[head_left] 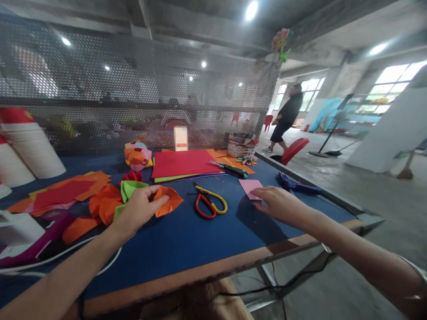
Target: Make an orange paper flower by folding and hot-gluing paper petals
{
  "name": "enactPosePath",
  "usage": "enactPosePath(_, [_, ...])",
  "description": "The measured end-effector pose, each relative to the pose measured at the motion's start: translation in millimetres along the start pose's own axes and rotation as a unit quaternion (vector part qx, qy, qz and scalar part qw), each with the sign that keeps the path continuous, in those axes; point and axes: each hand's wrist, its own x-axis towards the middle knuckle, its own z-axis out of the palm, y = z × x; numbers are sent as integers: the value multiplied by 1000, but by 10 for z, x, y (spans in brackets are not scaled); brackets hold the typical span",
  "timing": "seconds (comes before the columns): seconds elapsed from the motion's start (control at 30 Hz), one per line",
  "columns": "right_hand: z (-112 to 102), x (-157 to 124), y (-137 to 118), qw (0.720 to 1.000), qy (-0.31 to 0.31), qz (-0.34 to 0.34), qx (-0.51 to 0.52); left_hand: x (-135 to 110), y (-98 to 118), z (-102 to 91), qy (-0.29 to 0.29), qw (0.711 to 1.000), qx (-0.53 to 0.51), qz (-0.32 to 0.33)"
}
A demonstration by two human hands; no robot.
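On a smooth dark-blue desk (187, 249), the left hand (140, 206) pinches a folded orange paper piece (171, 202) — probably light, crisp and easily creased, best held by its gathered folds. Loosely spread, the right hand (278, 202) overlaps the edge of a thin, flat pink paper square (248, 187), near red-and-yellow-handled scissors (207, 192).

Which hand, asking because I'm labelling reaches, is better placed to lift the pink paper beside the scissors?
Probably the right hand: it is at the edge of the pink paper, while the left hand holds creased orange paper beyond the scissors.
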Motion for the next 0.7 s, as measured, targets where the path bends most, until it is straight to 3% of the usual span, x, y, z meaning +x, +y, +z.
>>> enactPosePath(0.2, [-74, 176, -17, 990, -98, -3, -104, -1, -9, -27, 15, 999, 32, 12])
enactPosePath(0.3, [-88, 188, -34, 989, -94, 11, -114, 3, 16, -12, 12, 1000, 21, 7])
enactPosePath(0.53, [-198, 125, -362, 993, -70, 29, -86, 7, 3, -24, 9, 999, 37, 10])
enactPosePath(0.7, [-178, 109, -288, 989, -72, 84, -102, 1, 28, -20, 9, 999, 33, 10])
